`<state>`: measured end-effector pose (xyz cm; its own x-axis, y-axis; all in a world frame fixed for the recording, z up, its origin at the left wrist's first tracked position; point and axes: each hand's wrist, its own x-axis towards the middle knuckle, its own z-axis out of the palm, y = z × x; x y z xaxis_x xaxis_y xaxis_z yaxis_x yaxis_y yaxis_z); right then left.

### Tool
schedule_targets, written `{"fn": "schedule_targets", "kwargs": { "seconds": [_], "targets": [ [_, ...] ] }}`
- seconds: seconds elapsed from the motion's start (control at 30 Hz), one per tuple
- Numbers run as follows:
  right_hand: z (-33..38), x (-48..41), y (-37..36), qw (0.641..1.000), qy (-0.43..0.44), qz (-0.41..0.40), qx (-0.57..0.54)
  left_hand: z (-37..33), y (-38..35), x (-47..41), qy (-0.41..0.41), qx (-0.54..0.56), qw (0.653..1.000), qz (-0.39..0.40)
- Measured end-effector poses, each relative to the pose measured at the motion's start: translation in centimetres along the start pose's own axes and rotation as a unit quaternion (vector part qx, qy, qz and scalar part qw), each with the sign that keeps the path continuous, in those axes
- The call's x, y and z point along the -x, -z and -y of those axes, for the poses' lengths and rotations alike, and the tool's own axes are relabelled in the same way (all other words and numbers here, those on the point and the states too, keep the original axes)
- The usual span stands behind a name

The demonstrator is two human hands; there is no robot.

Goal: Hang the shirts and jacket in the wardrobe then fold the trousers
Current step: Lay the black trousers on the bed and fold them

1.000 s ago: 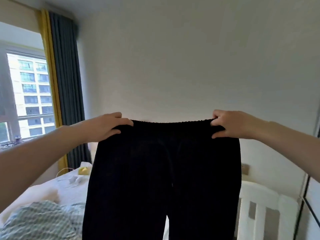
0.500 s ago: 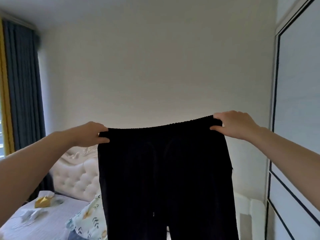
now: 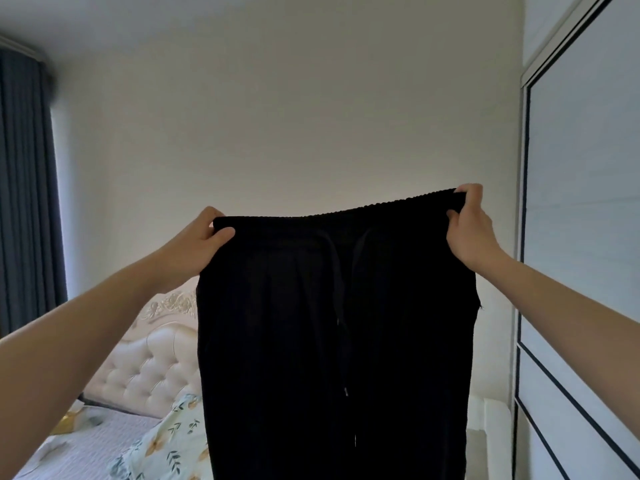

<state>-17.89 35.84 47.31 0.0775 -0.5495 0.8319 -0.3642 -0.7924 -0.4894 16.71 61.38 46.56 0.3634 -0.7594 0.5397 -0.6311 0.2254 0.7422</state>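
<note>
Soft daylight comes in at the left edge beside the dark curtain [image 3: 27, 188]. The wall [image 3: 294, 116] glows pale at centre and greys toward the top. The black trousers [image 3: 332, 341] are nearly a flat silhouette. Wide-angle bend slants the wardrobe door [image 3: 585, 237] lines at right. Focus is crisp.

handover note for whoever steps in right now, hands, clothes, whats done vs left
Left hand: grips the left waistband corner of the black drawstring trousers.
Right hand: grips the right corner, slightly higher.
Trousers hang unfolded in the air before the cream tufted headboard.
Shirts and jacket: not in view; hanging unconfirmed.
Left: fold the trousers.
</note>
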Motion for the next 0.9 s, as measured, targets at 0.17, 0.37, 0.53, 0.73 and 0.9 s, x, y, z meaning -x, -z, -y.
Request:
{"fn": "schedule_targets", "kwargs": {
  "seconds": [0.17, 0.37, 0.53, 0.73, 0.9],
  "targets": [
    [0.6, 0.0, 1.0, 0.999, -0.008, -0.042, -0.003, -1.2, -1.0, 1.4, 0.022, 0.044, 0.999, -0.003],
    [0.2, 1.4, 0.1, 0.998, -0.018, -0.018, 0.063, -1.3, -0.6, 5.4, 0.076, 0.010, 0.995, 0.070],
    [-0.3, 4.1, -3.1, 0.994, 0.026, 0.049, 0.089, 0.5, 0.6, 10.0, 0.162, -0.007, 0.982, 0.092],
    [0.0, 10.0, -9.4, 0.984, 0.063, 0.150, 0.067, 4.1, 2.5, 17.2, 0.284, -0.021, 0.954, 0.094],
    [0.9, 15.4, -15.4, 0.969, 0.072, 0.229, 0.052, 7.5, 4.3, 22.5, 0.336, -0.054, 0.936, 0.085]
  ]
}}
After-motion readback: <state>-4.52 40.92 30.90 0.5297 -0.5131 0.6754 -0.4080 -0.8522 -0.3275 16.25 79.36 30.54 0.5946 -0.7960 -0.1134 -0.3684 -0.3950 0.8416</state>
